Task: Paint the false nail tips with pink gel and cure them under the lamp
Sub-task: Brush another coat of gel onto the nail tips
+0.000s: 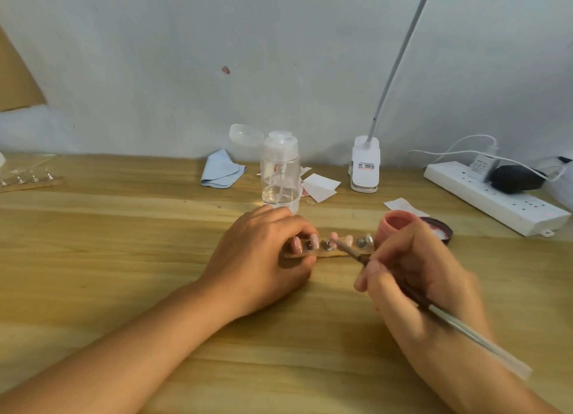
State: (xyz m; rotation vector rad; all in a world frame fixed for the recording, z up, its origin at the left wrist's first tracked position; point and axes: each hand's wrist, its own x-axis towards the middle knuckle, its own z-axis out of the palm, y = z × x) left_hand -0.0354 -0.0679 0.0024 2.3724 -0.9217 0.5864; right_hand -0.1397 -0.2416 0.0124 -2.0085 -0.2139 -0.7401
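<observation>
Wooden desk (124, 258) centre: L fingers (297, 227) grip the thin strip (325, 255) of pink false nail tips (333, 237), R fingers (372, 268) pinch a slim long-handled brush (350, 250); best w/ light strokes, strip steady.

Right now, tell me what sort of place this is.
Likely a home desk used for nail art: wooden table, clip lamp, false nail tips beside a pink gel pot.
</observation>
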